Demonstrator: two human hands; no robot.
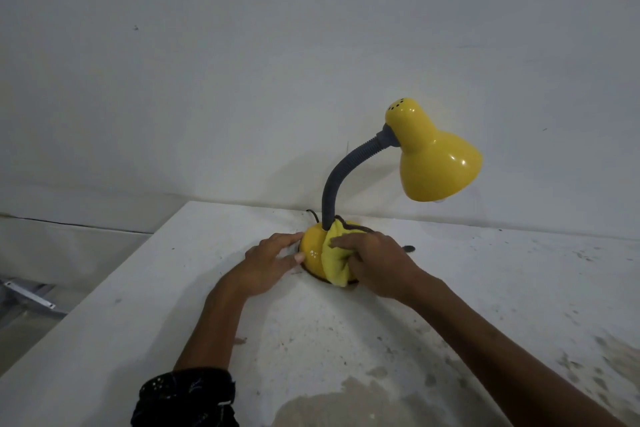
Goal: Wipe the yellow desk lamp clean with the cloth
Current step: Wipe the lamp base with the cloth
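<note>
A white worktop [450, 305], stained with grey smudges and a bare patch at its near edge, runs back to a plain white wall [242, 80]. On the far left, below the worktop's edge, a metal bracket [29, 294] shows. The lamp [433, 156] stands at the far middle of the worktop, close to the wall: glossy yellow shade tipped down to the right, grey bendy neck [337, 177], rounded yellow base [311, 250]. The left hand [268, 262] rests flat against the base's left side, fingers together. The right hand [375, 262] presses a yellow cloth [334, 258] onto the base, fingers curled over it.
</note>
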